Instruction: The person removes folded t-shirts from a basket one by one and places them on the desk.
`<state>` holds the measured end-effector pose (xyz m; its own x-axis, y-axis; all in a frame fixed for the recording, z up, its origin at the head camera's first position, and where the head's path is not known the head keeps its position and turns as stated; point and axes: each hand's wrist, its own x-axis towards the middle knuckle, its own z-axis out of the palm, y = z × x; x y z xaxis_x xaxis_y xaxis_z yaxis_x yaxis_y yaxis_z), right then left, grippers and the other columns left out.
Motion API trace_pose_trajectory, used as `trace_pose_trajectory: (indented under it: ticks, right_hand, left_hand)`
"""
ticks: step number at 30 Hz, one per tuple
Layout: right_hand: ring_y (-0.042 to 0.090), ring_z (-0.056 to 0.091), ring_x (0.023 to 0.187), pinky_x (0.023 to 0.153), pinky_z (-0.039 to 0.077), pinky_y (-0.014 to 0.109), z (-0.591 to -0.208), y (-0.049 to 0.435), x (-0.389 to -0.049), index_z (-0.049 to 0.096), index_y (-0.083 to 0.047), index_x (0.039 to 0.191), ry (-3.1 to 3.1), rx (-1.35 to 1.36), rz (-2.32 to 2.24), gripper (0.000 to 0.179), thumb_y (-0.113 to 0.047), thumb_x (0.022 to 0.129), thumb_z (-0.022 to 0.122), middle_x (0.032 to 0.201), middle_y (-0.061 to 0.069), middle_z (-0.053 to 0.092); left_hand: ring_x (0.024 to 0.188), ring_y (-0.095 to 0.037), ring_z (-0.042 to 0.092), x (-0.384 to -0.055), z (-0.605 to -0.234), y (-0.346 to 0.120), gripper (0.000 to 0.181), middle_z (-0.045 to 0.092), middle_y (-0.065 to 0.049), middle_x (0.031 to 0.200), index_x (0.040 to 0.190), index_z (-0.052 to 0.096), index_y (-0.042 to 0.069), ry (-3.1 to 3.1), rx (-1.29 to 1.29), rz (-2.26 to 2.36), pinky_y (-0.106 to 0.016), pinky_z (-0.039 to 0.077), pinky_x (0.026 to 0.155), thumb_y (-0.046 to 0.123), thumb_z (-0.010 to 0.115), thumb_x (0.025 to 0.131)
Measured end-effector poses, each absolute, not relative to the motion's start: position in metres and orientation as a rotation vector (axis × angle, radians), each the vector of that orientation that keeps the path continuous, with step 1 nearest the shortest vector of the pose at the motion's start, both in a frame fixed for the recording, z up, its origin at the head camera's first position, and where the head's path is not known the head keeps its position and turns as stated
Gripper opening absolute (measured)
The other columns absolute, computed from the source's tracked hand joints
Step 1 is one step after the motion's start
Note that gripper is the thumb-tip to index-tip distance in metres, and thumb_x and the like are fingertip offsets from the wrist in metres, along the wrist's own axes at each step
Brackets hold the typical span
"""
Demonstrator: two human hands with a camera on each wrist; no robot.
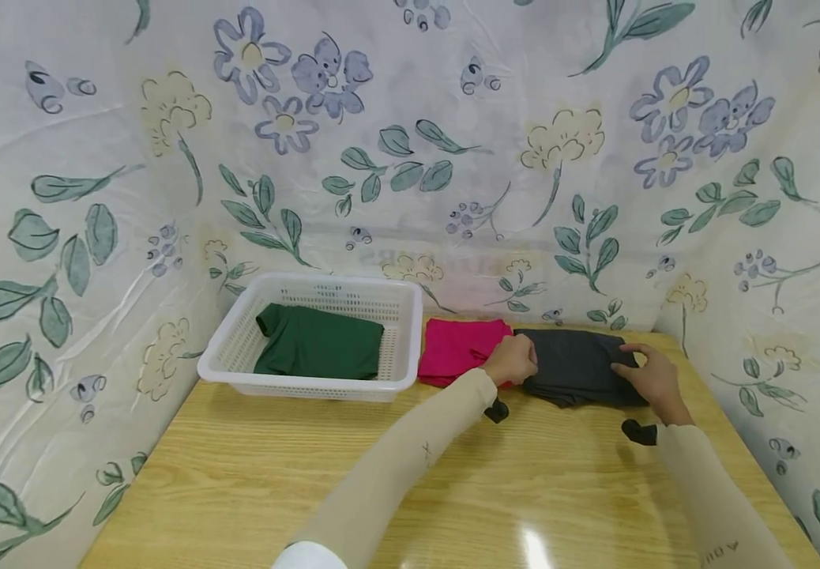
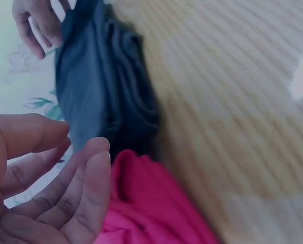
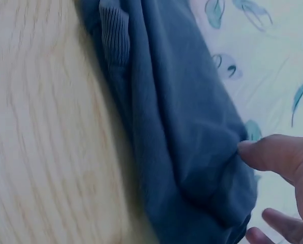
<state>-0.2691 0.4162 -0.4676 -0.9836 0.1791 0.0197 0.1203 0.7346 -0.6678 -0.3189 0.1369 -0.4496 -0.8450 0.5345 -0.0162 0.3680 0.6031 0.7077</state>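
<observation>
A folded dark grey garment (image 1: 573,363) lies at the back right of the table, with a ribbed band (image 3: 115,35) showing in the right wrist view. Beside it on the left is a folded pink cloth (image 1: 453,348). My left hand (image 1: 513,361) hovers where the two meet; in the left wrist view its fingers (image 2: 95,178) are loosely bent with nothing between them. At the garment's right end is my right hand (image 1: 655,383), thumb touching the fabric's edge and fingers spread apart from the thumb.
A white plastic basket (image 1: 310,387) stands at the back left with a folded green garment (image 1: 321,344) in it. The wooden table (image 1: 239,474) is bounded at the back and sides by a flower-patterned cloth (image 1: 396,95).
</observation>
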Motion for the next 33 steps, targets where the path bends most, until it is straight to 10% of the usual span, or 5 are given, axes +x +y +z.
trace_pose_trajectory:
  ticks: [15,33]
  right_hand:
    - [0.052,0.055,0.120,0.089,0.051,0.061,-0.446,0.368,-0.275,0.053,0.003,0.144,-2.735,-0.060,1.092,0.055,-0.019,0.098,0.073,0.150,0.034,0.043]
    - [0.050,0.053,0.126,0.094,0.051,0.060,-0.425,0.318,-0.276,0.039,-0.008,0.156,-2.822,0.120,1.284,0.072,-0.034,0.098,0.072,0.157,0.031,0.035]
  left_hand:
    - [0.074,-0.034,0.071,-0.307,-0.406,0.121,0.019,0.069,-0.011,0.075,0.091,0.072,0.003,2.496,0.945,1.163,-0.022,0.045,0.050,0.006,0.057,0.102]
    - [0.070,-0.019,0.071,-0.313,-0.387,0.076,0.011,0.069,-0.002,0.099,0.106,0.068,0.008,2.517,0.952,1.127,-0.022,0.053,0.058,0.015,0.061,0.104]
